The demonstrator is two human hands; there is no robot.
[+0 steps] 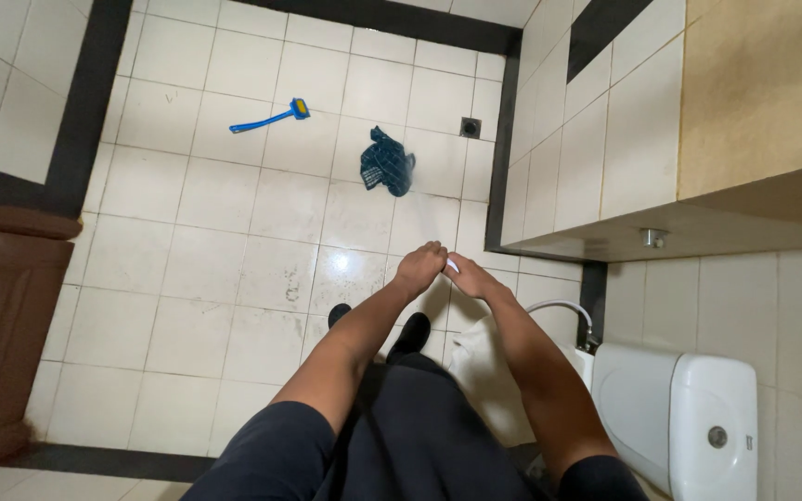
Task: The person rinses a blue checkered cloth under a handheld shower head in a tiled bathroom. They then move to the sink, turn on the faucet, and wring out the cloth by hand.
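Head view, looking straight down in a tiled bathroom. Left hand (421, 264) and right hand (472, 276) meet at frame centre, just right of middle, fingertips touching each other. A small white object (453, 266) sits pinched between them; too small to tell what it is. Left fingers curled closed around it, knuckles up. Right fingers also bent in toward it, thumb side hidden, so exact grip can't be told beyond contact. Both forearms run down to 6 o'clock, bare, dark short sleeves at the bottom edge.

Below the hands: dark trousers, two black shoes (410, 332) on the floor at 6 o'clock of the hands. A white cloth (485, 371) lies under the right forearm, at 5 o'clock of the hands.

White toilet cistern (689, 417) at 4 o'clock, with round flush button and a flexible hose (563, 307) curving near it. Dark blue checked rag (386, 162) crumpled on the floor tiles (187, 278) at 11 o'clock of the hands, well apart. Blue long-handled brush (271, 117) with yellow head at 10 o'clock, further off. Small floor drain (470, 127) at 12 o'clock. Brown door (2, 315) at 9 o'clock, frame edge.
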